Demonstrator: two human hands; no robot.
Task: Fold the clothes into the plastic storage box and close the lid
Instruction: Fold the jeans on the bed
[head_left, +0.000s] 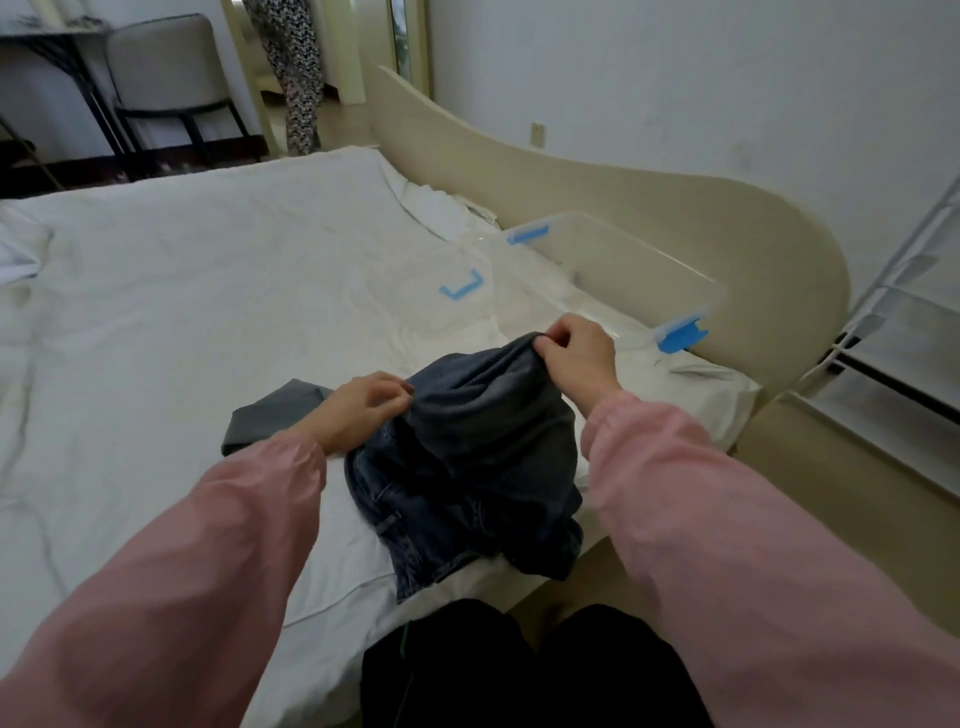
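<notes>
Dark blue jeans (467, 483) lie bunched on the white bed near its front edge. My left hand (363, 405) pinches the jeans' upper left edge. My right hand (576, 353) pinches a raised fold of the same jeans higher up and to the right. A folded grey garment (270, 415) lies flat just left of the jeans, partly behind my left wrist. The clear plastic storage box (613, 260) with blue latches stands open at the bed's right side against the headboard. Its clear lid with a blue handle (460, 288) lies flat on the bed left of the box.
The cream headboard (675, 208) curves along the right. A white wire rack (909, 332) stands beyond it at far right. A chair (166, 78) and dark table stand past the far edge of the bed. The white sheet (182, 291) spreads out to the left.
</notes>
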